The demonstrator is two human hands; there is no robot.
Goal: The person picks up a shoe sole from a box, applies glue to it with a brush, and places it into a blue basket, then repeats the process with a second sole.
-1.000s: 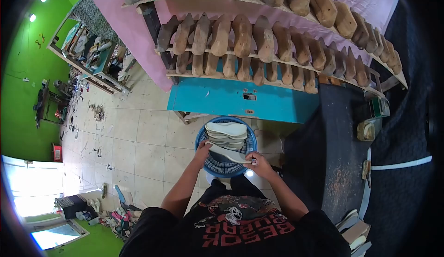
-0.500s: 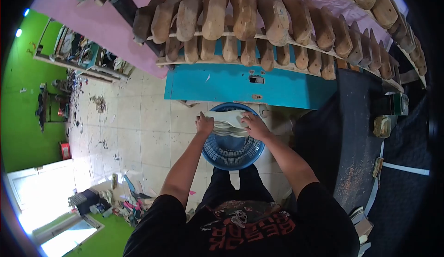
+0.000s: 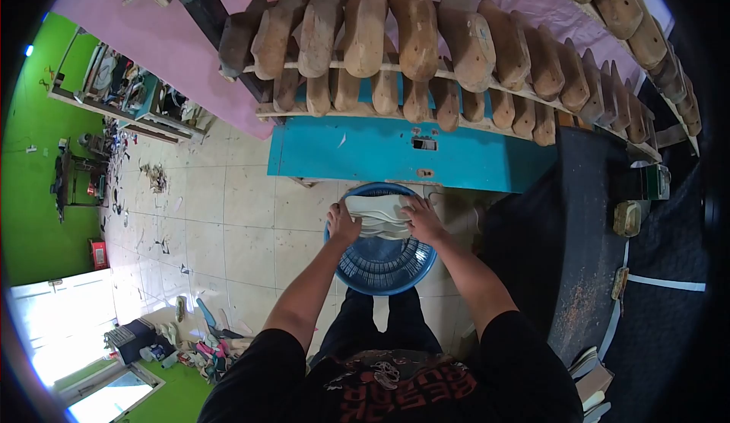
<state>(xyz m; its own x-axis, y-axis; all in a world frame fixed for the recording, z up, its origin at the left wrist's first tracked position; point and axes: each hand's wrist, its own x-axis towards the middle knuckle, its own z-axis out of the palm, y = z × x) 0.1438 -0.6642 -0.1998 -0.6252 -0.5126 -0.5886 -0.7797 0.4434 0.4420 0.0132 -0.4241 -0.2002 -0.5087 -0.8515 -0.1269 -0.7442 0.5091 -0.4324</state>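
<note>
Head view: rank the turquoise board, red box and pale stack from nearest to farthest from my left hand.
1. Pale stack, at the left hand, in the basket.
2. Turquoise board, beyond the basket.
3. Red box, far off to the left.

Both arms reach up to the middle. The left hand (image 3: 344,224) and right hand (image 3: 423,220) curl inward.

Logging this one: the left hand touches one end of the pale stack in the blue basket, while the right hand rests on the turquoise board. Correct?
Not quite: the head view shows the right hand at the other end of the pale stack, not on the turquoise board. The left hand and blue basket are as you say.
</note>
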